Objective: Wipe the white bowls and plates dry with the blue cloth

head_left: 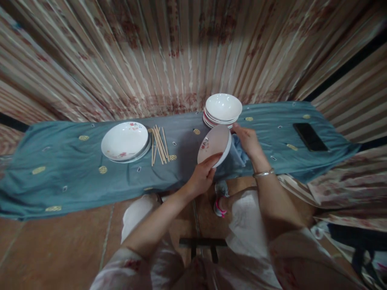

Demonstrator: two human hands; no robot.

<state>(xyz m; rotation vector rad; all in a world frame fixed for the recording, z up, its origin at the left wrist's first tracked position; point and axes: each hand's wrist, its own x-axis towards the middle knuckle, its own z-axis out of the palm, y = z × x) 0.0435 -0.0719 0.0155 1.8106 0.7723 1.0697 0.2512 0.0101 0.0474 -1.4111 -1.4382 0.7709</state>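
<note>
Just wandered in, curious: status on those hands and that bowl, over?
Left hand gripping tilted bowl. Right hand by blue cloth, grip unclear. Stacked bowls just beyond.

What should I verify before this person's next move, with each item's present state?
1. Left hand gripping the white, round, flower-patterned bowl: ok.
2. That bowl level: not ok, tilted.
3. Right hand holding the soft blue cloth: cannot tell; the cloth shows beside it.
4. Stack of glossy white round bowls standing upright: ok.
5. Thin, pale wooden chopsticks neatly aligned: not ok, loosely spread.
6. Flat black rectangular phone apart from both hands: ok.
</note>
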